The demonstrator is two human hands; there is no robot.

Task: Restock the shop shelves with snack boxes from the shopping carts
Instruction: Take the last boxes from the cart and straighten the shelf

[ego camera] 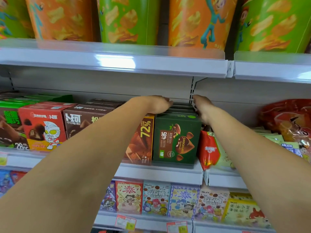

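Observation:
A green 58% chocolate truffles box (pixel 176 140) stands at the front of the middle shelf (pixel 161 172), with more dark boxes of the same row (pixel 181 109) lined up behind it. My left hand (pixel 156 104) lies on top of the row from the left, fingers stretched toward the back. My right hand (pixel 202 107) presses against the row's right side, fingers pointing at the shelf's back wall. Both forearms reach deep into the shelf. The fingertips are partly hidden behind the boxes.
A brown 72% box (pixel 143 140) stands left of the green one, then a brown box (pixel 79 118) and a red cartoon box (pixel 43 126). Red snack bags (pixel 210 148) lie to the right. Orange and green chip tubs (pixel 198 21) fill the shelf above; small cartoon boxes (pixel 156 199) sit below.

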